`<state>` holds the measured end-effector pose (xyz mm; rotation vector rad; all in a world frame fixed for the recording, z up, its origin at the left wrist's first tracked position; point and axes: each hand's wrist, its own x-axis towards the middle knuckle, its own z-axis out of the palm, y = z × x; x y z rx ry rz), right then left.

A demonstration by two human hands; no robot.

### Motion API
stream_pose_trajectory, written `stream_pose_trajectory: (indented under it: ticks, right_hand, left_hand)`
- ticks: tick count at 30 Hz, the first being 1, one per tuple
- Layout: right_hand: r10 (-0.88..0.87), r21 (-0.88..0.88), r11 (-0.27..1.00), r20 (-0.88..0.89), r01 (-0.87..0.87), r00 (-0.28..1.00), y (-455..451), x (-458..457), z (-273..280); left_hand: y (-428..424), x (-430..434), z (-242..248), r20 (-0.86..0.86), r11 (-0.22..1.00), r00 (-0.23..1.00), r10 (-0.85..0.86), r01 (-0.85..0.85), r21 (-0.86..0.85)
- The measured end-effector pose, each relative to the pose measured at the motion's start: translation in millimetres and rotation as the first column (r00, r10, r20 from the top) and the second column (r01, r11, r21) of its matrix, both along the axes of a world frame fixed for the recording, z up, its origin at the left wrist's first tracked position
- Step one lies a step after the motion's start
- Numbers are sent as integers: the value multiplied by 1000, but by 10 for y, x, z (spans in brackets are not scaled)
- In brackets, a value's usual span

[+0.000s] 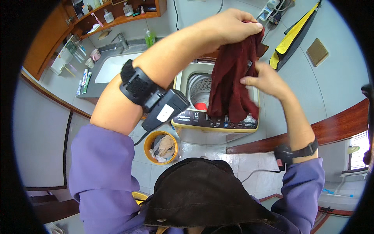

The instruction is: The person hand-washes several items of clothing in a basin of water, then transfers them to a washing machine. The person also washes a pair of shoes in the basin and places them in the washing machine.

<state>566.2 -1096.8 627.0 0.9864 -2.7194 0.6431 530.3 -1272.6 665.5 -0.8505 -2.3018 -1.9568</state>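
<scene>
A dark red cloth garment (233,79) hangs above the open top-loading washing machine (254,96). My left hand (238,25) pinches its upper end between thumb and fingers. Close against the garment's right side is my right hand (267,79), slightly blurred, its thumb across the cloth; the fingertips are partly hidden, so its hold is unclear. The machine's metal drum (198,84) shows to the left of the cloth, with a red item (200,106) low inside it. Part of the dark control panel (190,117) is covered by the garment's lower end.
An orange-yellow bucket (147,146) of clothes stands on the tiled floor before the machine. At left are a white sink (112,68), a faucet (122,41) and a green soap bottle (150,38). A yellow-and-black towel (287,41) hangs right, near a power strip (268,10).
</scene>
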Motion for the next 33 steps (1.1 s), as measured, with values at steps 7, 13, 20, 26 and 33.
stream_pose_trajectory:
  ticks: [7, 13, 20, 26, 33]
  right_hand:
    - [-139, -673, 723, 81, 157, 987, 1039, -360, 206]
    - [-275, -322, 935, -397, 148, 875, 900, -1209, -5]
    - [-394, -621, 762, -217, 185, 893, 740, -1608, -57]
    - [-177, -432, 886, 29, 172, 984, 654, -1376, -1102]
    - [-91, -110, 967, 696, 231, 712, 69, -398, -2295]
  left_hand:
    - [-628, -267, -10, -202, 976, 979, -8, -37, -214]
    - [-682, -756, -667, -691, 672, 696, 193, -608, -424]
    - [-634, -1108, -760, -787, 754, 495, 369, -654, -58]
    - [-787, -834, -1738, -551, 713, 796, 250, -536, -452]
    - [-1792, 600, -2785, 63, 858, 906, 418, -372, -354]
